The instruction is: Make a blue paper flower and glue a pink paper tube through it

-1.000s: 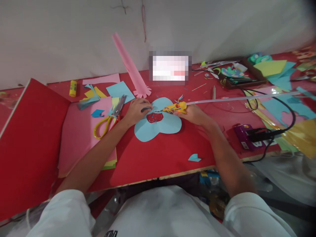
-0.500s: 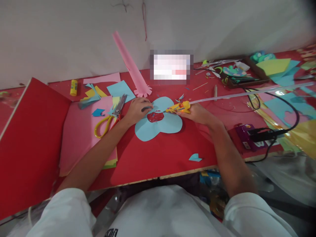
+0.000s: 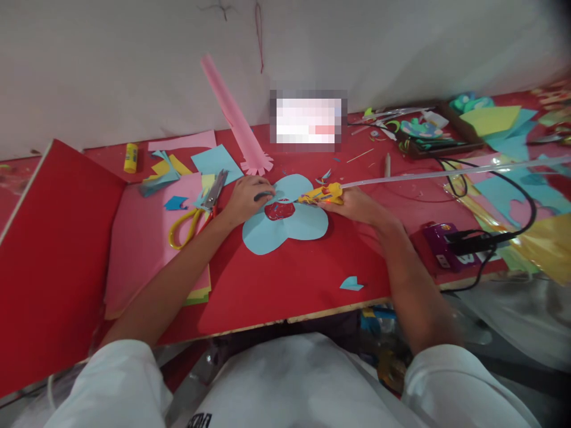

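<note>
A light-blue paper flower [image 3: 307,223] with rounded petals and an open hole at its centre lies on the red table. At its left side, my left hand [image 3: 248,200] has its fingers closed at the paper's edge. A dark patch shows between thumb and fingers; I cannot tell what it is. My right hand [image 3: 354,204] is wrapped around a yellow hot glue gun [image 3: 328,193], whose nozzle points left over the flower near the hole. A long clear glue stick [image 3: 414,177] runs out of the gun's back to the right.
Yellow-handled scissors [image 3: 184,232] rest on pink paper at left, below a yellow glue stick tube [image 3: 131,158]. A fringed pink paper tube [image 3: 243,134] stands behind. To the right are a purple power box [image 3: 439,241] with black cables and a dark tray [image 3: 470,139].
The view shifts very slightly. Both hands, the glue gun and the paper flower stay practically where they were.
</note>
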Demonstrator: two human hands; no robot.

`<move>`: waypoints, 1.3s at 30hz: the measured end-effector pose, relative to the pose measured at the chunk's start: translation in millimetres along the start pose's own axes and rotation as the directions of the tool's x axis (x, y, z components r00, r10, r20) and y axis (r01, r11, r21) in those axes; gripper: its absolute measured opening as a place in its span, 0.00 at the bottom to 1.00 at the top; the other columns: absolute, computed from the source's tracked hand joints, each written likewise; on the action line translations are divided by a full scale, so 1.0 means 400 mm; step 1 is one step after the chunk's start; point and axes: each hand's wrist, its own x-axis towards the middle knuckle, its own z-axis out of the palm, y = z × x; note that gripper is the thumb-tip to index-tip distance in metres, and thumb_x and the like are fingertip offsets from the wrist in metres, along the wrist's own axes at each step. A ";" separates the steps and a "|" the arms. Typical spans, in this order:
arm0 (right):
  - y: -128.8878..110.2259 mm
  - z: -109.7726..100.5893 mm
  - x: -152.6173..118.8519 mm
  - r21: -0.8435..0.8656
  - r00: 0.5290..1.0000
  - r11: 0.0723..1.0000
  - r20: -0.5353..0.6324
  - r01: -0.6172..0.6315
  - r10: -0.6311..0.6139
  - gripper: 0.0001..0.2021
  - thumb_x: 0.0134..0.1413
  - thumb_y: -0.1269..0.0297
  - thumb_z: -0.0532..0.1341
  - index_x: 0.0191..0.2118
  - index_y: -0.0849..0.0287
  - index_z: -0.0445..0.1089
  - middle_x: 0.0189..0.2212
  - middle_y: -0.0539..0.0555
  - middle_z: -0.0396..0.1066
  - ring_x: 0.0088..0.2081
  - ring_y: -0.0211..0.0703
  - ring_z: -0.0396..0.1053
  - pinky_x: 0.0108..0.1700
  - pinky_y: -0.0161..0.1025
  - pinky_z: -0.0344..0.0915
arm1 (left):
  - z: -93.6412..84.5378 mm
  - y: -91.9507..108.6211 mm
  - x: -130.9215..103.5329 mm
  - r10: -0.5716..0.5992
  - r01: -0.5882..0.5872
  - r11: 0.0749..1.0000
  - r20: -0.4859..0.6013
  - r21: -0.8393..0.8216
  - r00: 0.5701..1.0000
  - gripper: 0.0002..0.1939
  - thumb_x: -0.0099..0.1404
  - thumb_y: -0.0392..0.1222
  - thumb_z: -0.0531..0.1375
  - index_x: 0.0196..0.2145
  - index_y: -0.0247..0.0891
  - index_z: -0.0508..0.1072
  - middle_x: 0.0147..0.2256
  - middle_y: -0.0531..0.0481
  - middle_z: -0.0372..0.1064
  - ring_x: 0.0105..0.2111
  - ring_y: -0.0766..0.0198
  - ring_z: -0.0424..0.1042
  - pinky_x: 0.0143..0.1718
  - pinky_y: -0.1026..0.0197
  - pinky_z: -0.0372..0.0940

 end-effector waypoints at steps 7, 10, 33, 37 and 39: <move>-0.005 -0.013 -0.004 0.004 1.000 1.000 0.014 0.008 -0.008 0.20 0.63 0.44 0.67 0.50 0.53 0.83 0.48 0.56 0.86 0.49 0.58 0.83 0.51 0.48 0.76 | -0.004 0.005 0.001 -0.017 0.017 1.000 0.009 -0.005 1.000 0.12 0.73 0.45 0.61 0.46 0.45 0.85 0.53 0.45 0.80 0.56 0.49 0.75 0.65 0.40 0.62; -0.006 -0.015 -0.005 0.029 1.000 0.999 0.017 0.023 -0.024 0.21 0.61 0.42 0.67 0.49 0.53 0.83 0.46 0.55 0.86 0.46 0.57 0.83 0.48 0.48 0.76 | -0.005 0.006 0.001 -0.004 0.004 1.000 0.009 -0.008 1.000 0.11 0.73 0.45 0.61 0.45 0.45 0.85 0.52 0.45 0.80 0.56 0.50 0.75 0.66 0.41 0.62; -0.018 -0.030 -0.022 0.085 0.993 0.996 0.118 0.006 -0.016 0.22 0.58 0.40 0.67 0.43 0.55 0.83 0.38 0.54 0.85 0.39 0.53 0.80 0.39 0.43 0.74 | -0.005 0.007 0.000 -0.009 0.009 1.000 0.003 0.006 1.000 0.10 0.74 0.45 0.61 0.45 0.45 0.84 0.53 0.45 0.81 0.55 0.50 0.75 0.64 0.41 0.64; -0.037 -0.029 -0.024 0.073 0.987 0.997 0.158 -0.004 -0.007 0.21 0.59 0.41 0.67 0.43 0.54 0.83 0.39 0.54 0.85 0.39 0.53 0.81 0.39 0.43 0.74 | -0.003 0.003 -0.001 0.003 -0.003 1.000 -0.009 0.014 1.000 0.11 0.74 0.44 0.61 0.45 0.45 0.85 0.52 0.44 0.80 0.55 0.50 0.76 0.63 0.41 0.65; -0.042 -0.027 -0.026 0.066 0.986 0.998 0.166 -0.011 0.000 0.21 0.59 0.40 0.68 0.44 0.53 0.83 0.39 0.54 0.86 0.40 0.54 0.82 0.40 0.42 0.75 | -0.003 0.001 -0.001 0.001 -0.001 1.000 -0.006 0.014 1.000 0.11 0.74 0.45 0.61 0.46 0.45 0.85 0.53 0.45 0.80 0.55 0.50 0.76 0.63 0.41 0.65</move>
